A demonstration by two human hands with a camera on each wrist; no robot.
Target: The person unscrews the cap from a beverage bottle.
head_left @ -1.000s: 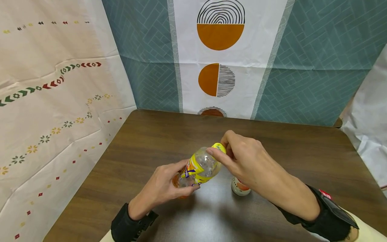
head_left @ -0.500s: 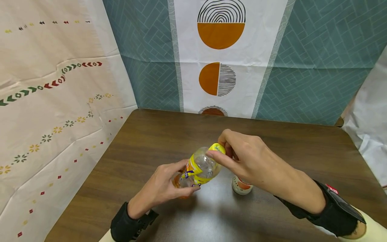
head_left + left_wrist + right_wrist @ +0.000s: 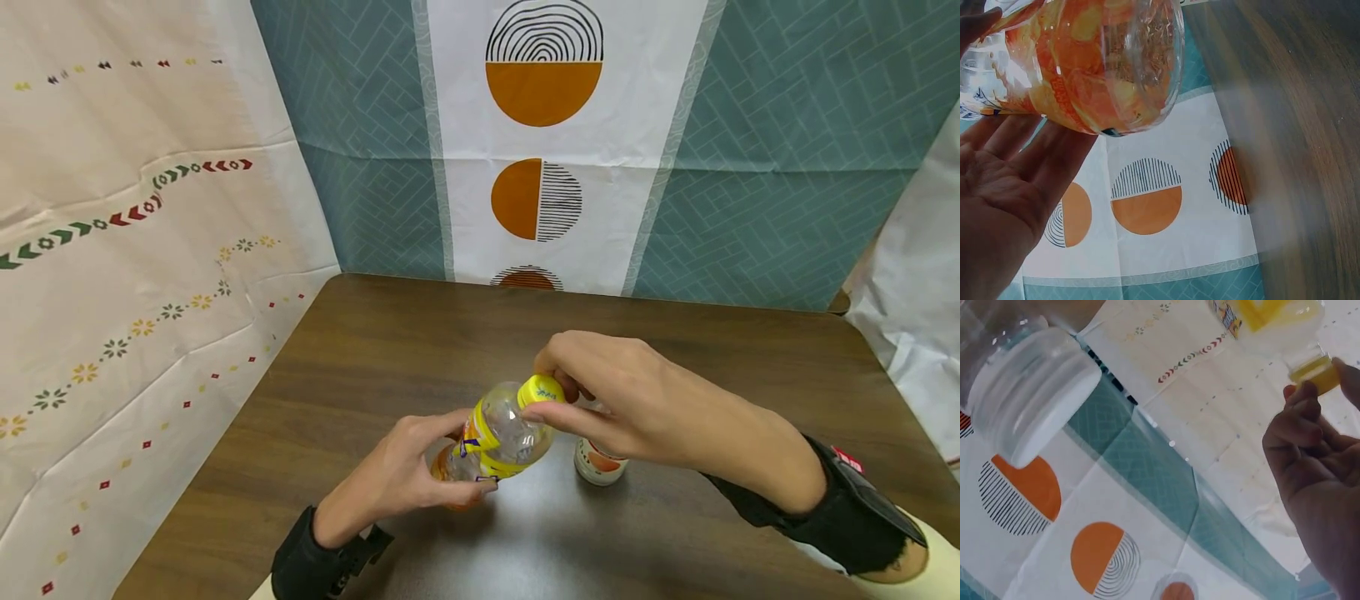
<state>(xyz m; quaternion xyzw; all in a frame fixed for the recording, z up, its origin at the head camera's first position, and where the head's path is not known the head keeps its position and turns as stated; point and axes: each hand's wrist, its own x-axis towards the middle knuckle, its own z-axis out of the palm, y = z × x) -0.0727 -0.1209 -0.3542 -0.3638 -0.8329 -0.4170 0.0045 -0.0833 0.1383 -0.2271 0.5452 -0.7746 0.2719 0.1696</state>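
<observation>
A clear plastic drink bottle [image 3: 510,429] with a yellow and orange label is held tilted above the table, its neck toward the upper right. My left hand [image 3: 408,471] grips its lower body; in the left wrist view the bottle's base [image 3: 1116,62] extends past the palm. At the neck sits a yellow cap [image 3: 540,390]. My right hand [image 3: 626,400] pinches this cap between thumb and fingers, also visible in the right wrist view around the yellow cap [image 3: 1317,375]. Below the right hand stands a small jar [image 3: 600,465] with an orange-patterned label, partly hidden by that hand.
A brown wooden table [image 3: 375,350] lies under both hands. Behind it hangs a teal and white cloth [image 3: 375,167] with orange circles. A patterned cream cloth [image 3: 172,250] hangs at the left. Close in the right wrist view is the jar's white lid [image 3: 1060,419].
The bottle and its cap have shifted slightly lower in the head view. My right hand has turned a little at the cap, and its wrist has moved rightward. My left hand keeps its grip.
</observation>
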